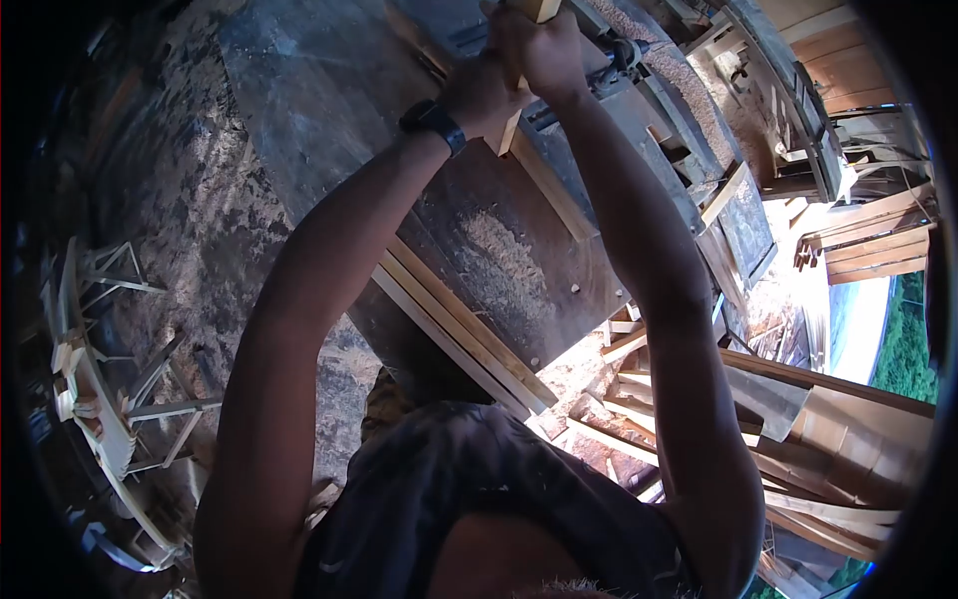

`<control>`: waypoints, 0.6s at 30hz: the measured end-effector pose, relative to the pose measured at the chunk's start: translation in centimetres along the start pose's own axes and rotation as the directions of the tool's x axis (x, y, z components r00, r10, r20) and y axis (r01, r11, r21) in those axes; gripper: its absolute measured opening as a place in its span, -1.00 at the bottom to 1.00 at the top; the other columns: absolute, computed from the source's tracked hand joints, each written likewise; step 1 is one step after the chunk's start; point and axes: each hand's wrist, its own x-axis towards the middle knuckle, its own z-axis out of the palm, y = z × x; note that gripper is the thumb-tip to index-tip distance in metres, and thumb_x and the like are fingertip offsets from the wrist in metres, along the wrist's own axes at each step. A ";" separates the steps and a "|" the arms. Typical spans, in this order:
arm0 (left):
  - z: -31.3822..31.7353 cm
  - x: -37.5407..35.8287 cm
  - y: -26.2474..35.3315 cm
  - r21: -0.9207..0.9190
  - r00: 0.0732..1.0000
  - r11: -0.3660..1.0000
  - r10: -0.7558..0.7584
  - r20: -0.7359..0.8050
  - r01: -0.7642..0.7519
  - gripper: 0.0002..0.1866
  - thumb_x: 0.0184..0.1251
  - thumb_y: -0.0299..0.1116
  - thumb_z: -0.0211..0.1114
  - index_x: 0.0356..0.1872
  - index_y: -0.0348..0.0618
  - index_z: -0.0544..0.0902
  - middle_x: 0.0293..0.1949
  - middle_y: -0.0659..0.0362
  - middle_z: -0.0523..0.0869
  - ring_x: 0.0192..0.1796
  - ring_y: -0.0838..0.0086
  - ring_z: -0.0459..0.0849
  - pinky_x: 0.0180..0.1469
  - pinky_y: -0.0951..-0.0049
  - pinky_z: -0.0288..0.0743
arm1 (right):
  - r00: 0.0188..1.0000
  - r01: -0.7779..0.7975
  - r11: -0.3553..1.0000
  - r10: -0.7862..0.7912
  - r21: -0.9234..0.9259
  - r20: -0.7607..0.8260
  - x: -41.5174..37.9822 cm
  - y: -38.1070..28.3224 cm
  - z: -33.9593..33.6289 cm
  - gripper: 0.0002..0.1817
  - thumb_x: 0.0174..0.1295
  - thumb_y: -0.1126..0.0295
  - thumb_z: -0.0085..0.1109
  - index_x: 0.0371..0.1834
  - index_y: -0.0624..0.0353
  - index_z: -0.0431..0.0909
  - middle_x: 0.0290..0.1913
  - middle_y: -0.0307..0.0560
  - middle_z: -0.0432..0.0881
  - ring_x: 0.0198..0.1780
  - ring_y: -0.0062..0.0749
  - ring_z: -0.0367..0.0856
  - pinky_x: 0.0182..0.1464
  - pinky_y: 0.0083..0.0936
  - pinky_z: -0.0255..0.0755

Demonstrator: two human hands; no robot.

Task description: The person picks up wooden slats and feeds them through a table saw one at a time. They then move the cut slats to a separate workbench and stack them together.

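Both your left hand (484,95) and your right hand (544,52) are clenched around a wooden stick (509,134) over the far part of the worktop (454,235), the right one farther along it. The stick's long axis runs away from your body, its near end pointing back toward you and slightly left, just beside a flat wood strip (551,188). Nearer you, long boards (464,329) lie side by side, beyond a patch of sawdust (504,255) on your left.
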 end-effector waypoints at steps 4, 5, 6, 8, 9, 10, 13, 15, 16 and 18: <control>-0.1 0.3 -1.7 0.076 0.997 0.995 0.072 -0.028 -0.070 -0.62 0.17 -0.17 0.50 -0.11 -0.24 0.71 -0.19 -0.06 0.78 -0.04 0.06 0.75 0.00 0.11 0.63 | 0.997 0.039 0.976 -0.052 -0.212 -0.058 0.2 -0.8 1.5 -0.69 0.12 0.25 0.24 -0.18 0.26 0.61 -0.41 0.04 0.69 -0.35 -0.10 0.72 -0.27 -0.21 0.57; -0.2 0.4 -2.1 0.073 0.989 0.990 0.124 -0.079 -0.118 -0.63 0.20 -0.13 0.47 -0.15 -0.21 0.72 -0.21 -0.05 0.78 -0.08 0.05 0.75 -0.02 0.09 0.63 | 0.994 0.066 0.964 -0.086 -0.259 -0.067 0.5 -0.8 1.7 -0.68 0.13 0.23 0.24 -0.21 0.28 0.62 -0.43 0.10 0.70 -0.34 -0.04 0.74 -0.26 -0.17 0.56; -0.1 0.5 -2.5 0.074 0.976 0.983 0.175 -0.130 -0.166 -0.64 0.23 -0.08 0.44 -0.18 -0.19 0.73 -0.23 -0.04 0.78 -0.11 0.05 0.76 -0.05 0.07 0.64 | 0.990 0.093 0.948 -0.121 -0.306 -0.075 0.8 -0.7 1.9 -0.67 0.14 0.21 0.24 -0.23 0.31 0.64 -0.44 0.16 0.70 -0.33 0.01 0.75 -0.25 -0.13 0.56; -0.4 0.7 -2.8 0.100 0.982 0.984 0.156 -0.103 -0.146 -0.66 0.20 -0.13 0.46 -0.16 -0.20 0.73 -0.21 -0.05 0.78 -0.10 0.06 0.76 -0.04 0.09 0.64 | 0.980 0.126 0.960 -0.160 -0.251 -0.121 0.4 -2.3 2.5 -0.66 0.14 0.21 0.25 -0.25 0.33 0.64 -0.44 0.21 0.70 -0.32 0.08 0.75 -0.24 -0.09 0.55; -0.6 0.8 -3.0 0.121 0.987 0.984 0.137 -0.078 -0.127 -0.66 0.18 -0.19 0.48 -0.15 -0.20 0.72 -0.19 -0.06 0.79 -0.09 0.06 0.77 -0.04 0.11 0.64 | 0.966 0.161 0.966 -0.196 -0.203 -0.170 0.2 -2.8 2.7 -0.65 0.15 0.21 0.25 -0.26 0.36 0.65 -0.44 0.26 0.70 -0.30 0.14 0.75 -0.23 -0.05 0.55; -0.8 0.9 -3.1 0.123 0.988 0.985 0.133 -0.074 -0.124 -0.66 0.18 -0.19 0.48 -0.15 -0.20 0.72 -0.19 -0.06 0.79 -0.09 0.06 0.77 -0.04 0.11 0.64 | 0.967 0.157 0.968 -0.191 -0.198 -0.170 0.7 -2.1 2.8 -0.65 0.15 0.21 0.25 -0.26 0.36 0.65 -0.44 0.26 0.70 -0.30 0.14 0.75 -0.23 -0.05 0.55; -0.8 1.3 -3.8 0.164 0.992 0.981 0.114 -0.053 -0.104 -0.69 0.20 -0.15 0.45 -0.18 -0.16 0.74 -0.20 -0.03 0.80 -0.10 0.06 0.77 -0.06 0.10 0.63 | 0.988 0.110 0.963 -0.133 -0.247 -0.076 2.4 0.0 3.0 -0.66 0.15 0.23 0.23 -0.30 0.38 0.66 -0.46 0.32 0.68 -0.29 0.21 0.75 -0.23 -0.02 0.54; -0.7 1.6 -4.2 0.160 0.987 0.983 0.112 -0.115 -0.093 -0.68 0.21 -0.11 0.44 -0.19 -0.14 0.74 -0.21 -0.02 0.80 -0.10 0.05 0.77 -0.07 0.09 0.63 | 0.980 0.145 0.953 -0.176 -0.265 -0.097 2.7 0.4 3.3 -0.66 0.16 0.25 0.21 -0.36 0.42 0.65 -0.47 0.40 0.66 -0.26 0.27 0.74 -0.24 0.00 0.54; -0.7 1.7 -4.3 0.161 0.987 0.982 0.114 -0.114 -0.095 -0.68 0.21 -0.11 0.44 -0.19 -0.14 0.74 -0.21 -0.02 0.80 -0.10 0.05 0.77 -0.07 0.09 0.63 | 0.979 0.146 0.953 -0.177 -0.265 -0.099 2.8 0.4 3.6 -0.66 0.16 0.25 0.21 -0.36 0.42 0.65 -0.47 0.40 0.66 -0.26 0.27 0.74 -0.24 0.00 0.54; -0.7 2.0 -4.6 0.192 0.982 0.977 0.121 -0.147 -0.092 -0.68 0.19 -0.11 0.44 -0.19 -0.13 0.74 -0.20 -0.03 0.80 -0.10 0.03 0.77 -0.06 0.08 0.63 | 0.939 0.249 0.940 -0.293 -0.234 -0.180 3.0 0.6 4.0 -0.65 0.16 0.26 0.20 -0.38 0.45 0.62 -0.46 0.44 0.65 -0.27 0.30 0.73 -0.25 -0.01 0.54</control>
